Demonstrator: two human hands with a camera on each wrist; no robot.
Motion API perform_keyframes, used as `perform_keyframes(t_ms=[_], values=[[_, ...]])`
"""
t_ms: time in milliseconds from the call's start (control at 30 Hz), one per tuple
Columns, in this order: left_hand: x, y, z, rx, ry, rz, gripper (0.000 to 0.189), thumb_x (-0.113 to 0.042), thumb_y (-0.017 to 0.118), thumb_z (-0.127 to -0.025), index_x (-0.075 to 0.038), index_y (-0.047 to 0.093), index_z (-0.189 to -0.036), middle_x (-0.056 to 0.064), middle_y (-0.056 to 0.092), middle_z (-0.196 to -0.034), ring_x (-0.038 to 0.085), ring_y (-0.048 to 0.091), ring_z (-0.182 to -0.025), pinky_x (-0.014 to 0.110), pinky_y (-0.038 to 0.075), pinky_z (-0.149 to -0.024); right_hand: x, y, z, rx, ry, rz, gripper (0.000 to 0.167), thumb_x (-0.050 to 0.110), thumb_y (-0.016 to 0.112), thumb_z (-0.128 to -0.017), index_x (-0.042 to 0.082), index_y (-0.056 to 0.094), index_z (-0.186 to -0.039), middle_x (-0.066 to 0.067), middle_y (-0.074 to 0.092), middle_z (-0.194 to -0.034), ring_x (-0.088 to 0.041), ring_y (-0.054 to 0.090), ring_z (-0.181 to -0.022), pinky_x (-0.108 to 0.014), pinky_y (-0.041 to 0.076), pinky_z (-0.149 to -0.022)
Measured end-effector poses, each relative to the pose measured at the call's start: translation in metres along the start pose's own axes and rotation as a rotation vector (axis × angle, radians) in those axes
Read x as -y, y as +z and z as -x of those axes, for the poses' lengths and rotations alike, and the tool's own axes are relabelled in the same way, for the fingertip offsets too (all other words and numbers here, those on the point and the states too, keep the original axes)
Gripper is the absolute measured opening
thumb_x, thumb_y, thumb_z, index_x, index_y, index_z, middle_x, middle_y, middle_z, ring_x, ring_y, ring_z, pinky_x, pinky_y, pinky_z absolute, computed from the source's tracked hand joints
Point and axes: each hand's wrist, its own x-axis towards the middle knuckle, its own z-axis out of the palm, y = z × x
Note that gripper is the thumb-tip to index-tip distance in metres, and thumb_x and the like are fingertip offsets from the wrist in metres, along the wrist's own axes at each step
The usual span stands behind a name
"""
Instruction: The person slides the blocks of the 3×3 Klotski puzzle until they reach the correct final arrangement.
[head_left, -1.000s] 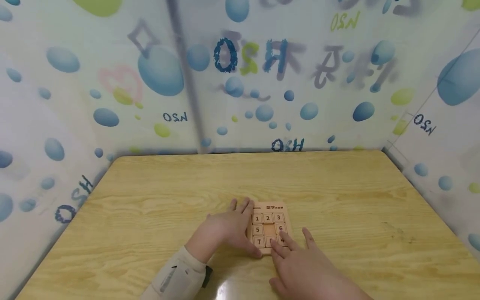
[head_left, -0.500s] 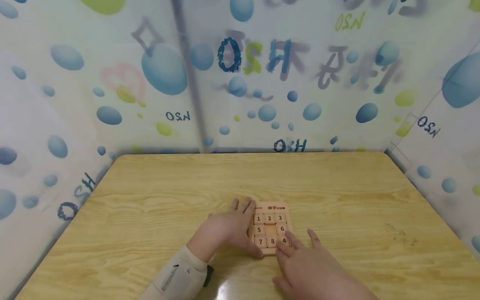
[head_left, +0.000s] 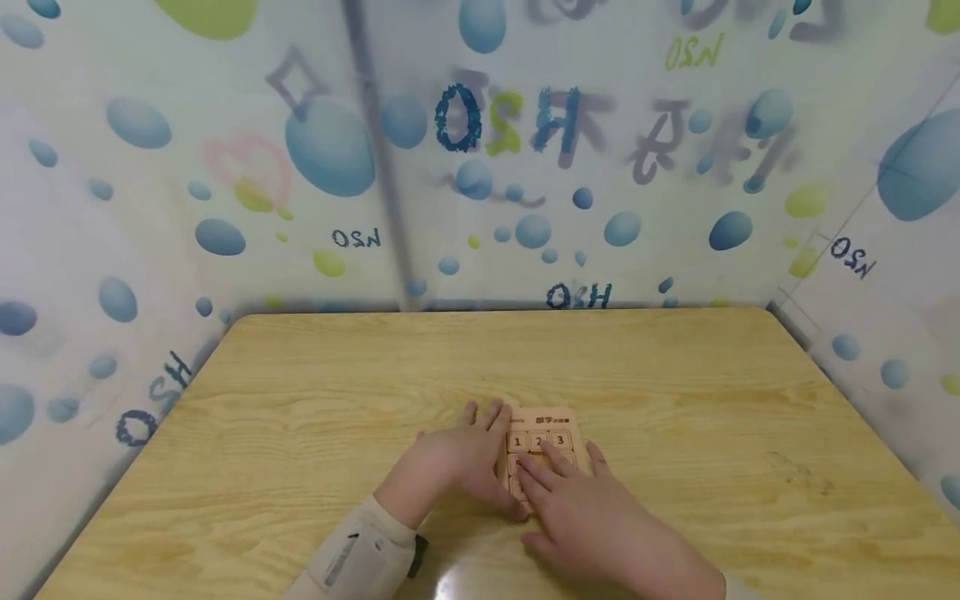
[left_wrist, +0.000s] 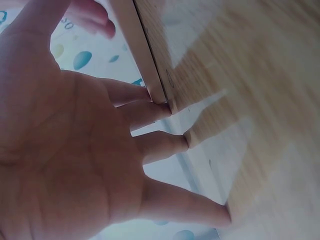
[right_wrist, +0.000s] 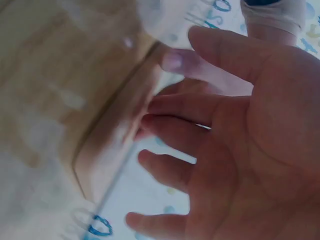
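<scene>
Board (head_left: pixel 557 412) lies flat on table (head_left: pixel 337 383), between the two hands. Left hand (head_left: pixel 463 458) is along board's left edge, fingers straight and spread, thumb at its near-left corner; touching the edge, not wrapped round it. Right hand (head_left: pixel 592 521) reaches over board from the near right, fingers straight, index and middle tips over the tiles (head_left: pixel 560 440); can't tell whether they press or just hover. Nothing gripped by either.

Step looks like tile sliding. To do it well: left should brace board's edge so it doesn't skid; right should push one tile at a time, flat and straight along its row or column, with light fingertip pressure, as skewed pushes could jam it. Best to keep the palm off neighbouring tiles.

Counts: one board, one table, two hands, two sleeves (head_left: pixel 367 542). Tiles: three readable in board's far row (1, 2, 3), the 2 partly under a fingertip; two more partly show down its left column; right hand blocks the rest, so no total.
</scene>
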Motion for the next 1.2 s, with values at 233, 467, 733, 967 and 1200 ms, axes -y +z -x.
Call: perform_keyframes(t_ms=[233,467,733,967,1200], values=[[-0.003,0.001,-0.004,0.011,0.003,0.011,0.137,-0.073,0.089,-0.069,-0.021,0.016,-0.173,-0.002,0.009,-0.182,0.032,0.009,-0.169,0.092,0.022,-0.113,-0.013,-0.005,0.013,0.091,0.157,0.001,0.078,0.063,0.063,-0.099,0.01,0.055,-0.156,-0.004,0.045,-0.17,-0.03,0.03,-0.164,-0.076,0.013,-0.129],[-0.004,0.001,-0.005,0.017,-0.009,0.013,0.139,-0.072,0.09,-0.068,-0.021,0.014,-0.173,-0.002,0.008,-0.182,0.032,0.008,-0.169,0.091,0.021,-0.114,-0.025,-0.007,0.017,0.187,0.23,-0.077,0.074,0.061,0.065,-0.099,0.008,0.061,-0.15,-0.007,0.052,-0.165,-0.034,0.037,-0.161,-0.075,0.013,-0.13],[-0.001,0.003,-0.001,-0.008,-0.014,0.028,0.14,-0.073,0.09,-0.066,-0.02,0.016,-0.173,-0.002,0.01,-0.182,0.032,0.01,-0.169,0.092,0.022,-0.113,-0.02,-0.004,0.014,0.151,0.187,-0.039,0.073,0.062,0.064,-0.099,0.012,0.06,-0.152,-0.002,0.05,-0.166,-0.03,0.037,-0.161,-0.072,0.016,-0.131],[0.0,0.005,0.0,0.001,-0.012,0.024,0.14,-0.074,0.089,-0.066,-0.021,0.016,-0.173,-0.002,0.01,-0.182,0.032,0.01,-0.169,0.092,0.023,-0.113,-0.017,-0.002,0.011,0.178,0.203,-0.034,0.076,0.064,0.064,-0.099,0.008,0.06,-0.151,-0.006,0.054,-0.163,-0.031,0.04,-0.16,-0.072,0.017,-0.131],[0.0,0.004,-0.001,-0.01,-0.007,0.016,0.14,-0.074,0.09,-0.066,-0.02,0.016,-0.173,-0.002,0.01,-0.182,0.032,0.011,-0.169,0.091,0.023,-0.112,-0.019,-0.002,0.01,0.088,0.196,-0.059,0.079,0.06,0.064,-0.1,0.003,0.055,-0.153,-0.014,0.048,-0.167,-0.036,0.035,-0.161,-0.075,0.015,-0.13]])
